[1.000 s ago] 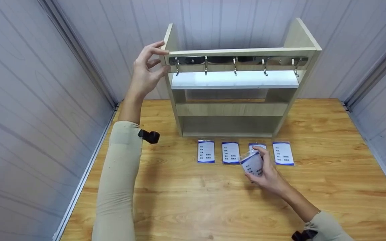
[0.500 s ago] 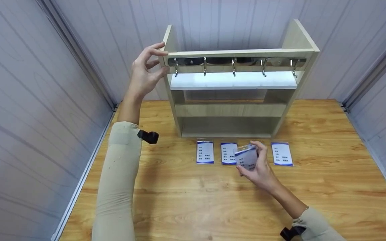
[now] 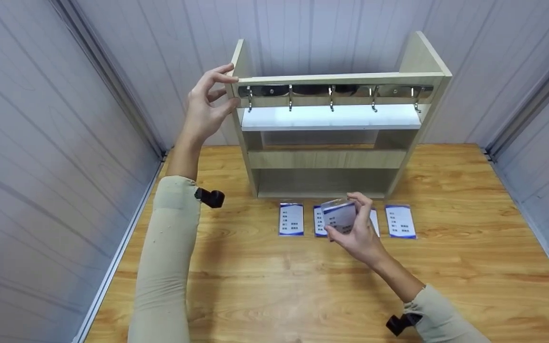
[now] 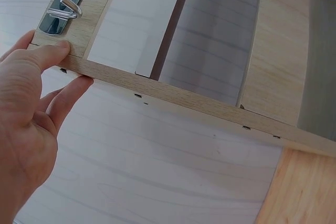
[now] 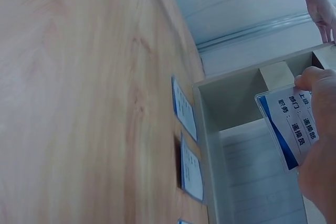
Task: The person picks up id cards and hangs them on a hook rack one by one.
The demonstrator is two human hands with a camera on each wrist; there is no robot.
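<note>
Badge card (image 3: 339, 216) is being pinched and lifted off the table (image 3: 470, 267) by the right hand (image 3: 360, 233), while the shelf rack (image 3: 331, 157) is being gripped at its corner by the left hand (image 3: 205, 107); next, probably, its slot is being aligned to a hook (image 3: 331, 97).

Head high, wrists close, sharing rack (image 3: 336, 119)

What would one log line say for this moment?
left hand: grips rack corner | right hand: holds badge above table | hooks: bare | cards lying in row
</note>
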